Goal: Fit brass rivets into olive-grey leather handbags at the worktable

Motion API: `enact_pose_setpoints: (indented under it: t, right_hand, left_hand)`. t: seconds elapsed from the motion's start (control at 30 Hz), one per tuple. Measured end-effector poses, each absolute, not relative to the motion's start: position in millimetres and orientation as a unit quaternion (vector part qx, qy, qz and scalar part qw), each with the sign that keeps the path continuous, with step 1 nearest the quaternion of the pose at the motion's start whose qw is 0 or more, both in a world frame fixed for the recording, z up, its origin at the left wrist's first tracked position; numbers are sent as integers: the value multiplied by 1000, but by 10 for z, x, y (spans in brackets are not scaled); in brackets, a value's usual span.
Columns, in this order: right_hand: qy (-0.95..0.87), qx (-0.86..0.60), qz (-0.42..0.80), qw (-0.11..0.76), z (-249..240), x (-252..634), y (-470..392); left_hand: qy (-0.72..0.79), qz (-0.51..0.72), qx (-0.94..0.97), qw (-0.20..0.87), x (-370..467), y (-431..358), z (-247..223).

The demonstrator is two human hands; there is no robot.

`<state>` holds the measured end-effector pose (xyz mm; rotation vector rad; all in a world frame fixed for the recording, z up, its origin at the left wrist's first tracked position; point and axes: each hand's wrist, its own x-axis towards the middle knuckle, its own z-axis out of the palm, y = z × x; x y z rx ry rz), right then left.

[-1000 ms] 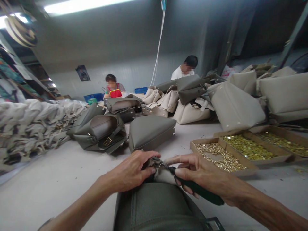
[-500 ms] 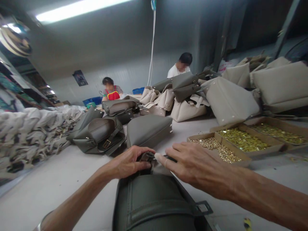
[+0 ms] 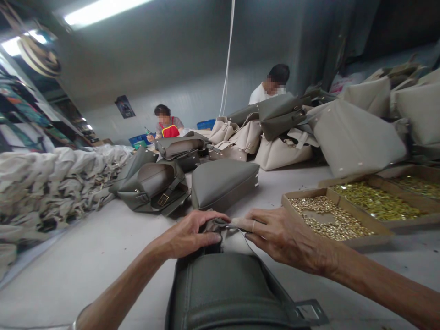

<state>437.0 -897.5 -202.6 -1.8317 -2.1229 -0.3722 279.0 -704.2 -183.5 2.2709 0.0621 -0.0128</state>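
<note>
A dark green handbag [image 3: 227,284] lies on the table right in front of me, its stitched side up and a strap with a metal buckle [image 3: 311,311] sticking out at its right. My left hand [image 3: 192,233] pinches the bag's far edge between thumb and fingers. From the other side, my right hand [image 3: 278,233] grips the same edge, and a ring shows on one finger. The fingertips of both hands almost meet there. A pale lining shows between them. Whether a small part sits in my right fingers is hidden.
Cardboard trays of small gold metal parts [image 3: 330,217] stand at the right. Finished-looking green bags [image 3: 223,181] and beige bags [image 3: 357,137] are piled behind. Pale bundled pieces [image 3: 51,188] line the left. Two people [image 3: 268,89] sit at the far side.
The view has swung slightly left, so things appear farther right. Both hands stay on the bag's edge; my right hand's fingers have curled closer together.
</note>
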Motion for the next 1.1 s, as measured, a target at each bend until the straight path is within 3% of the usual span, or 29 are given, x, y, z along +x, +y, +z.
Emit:
enact_pose_setpoints:
  t: [0.23, 0.5, 0.9, 1.1]
  right_hand:
    - [-664, -633, 110, 383, -2090, 4310, -8881]
    - [-580, -660, 295, 375, -1884, 4332, -8934]
    - [-681, -693, -63, 226, -1911, 4287, -9223]
    - [-701, -678, -160, 153, -1927, 4262, -9216]
  left_hand:
    - [36, 35, 900, 432, 2727, -7053, -1896]
    - [25, 26, 912, 410, 2693, -7067, -1855]
    - [54, 13, 940, 337, 2679, -7181, -1711]
    - [53, -6, 941, 333, 2755, -7217, -1628]
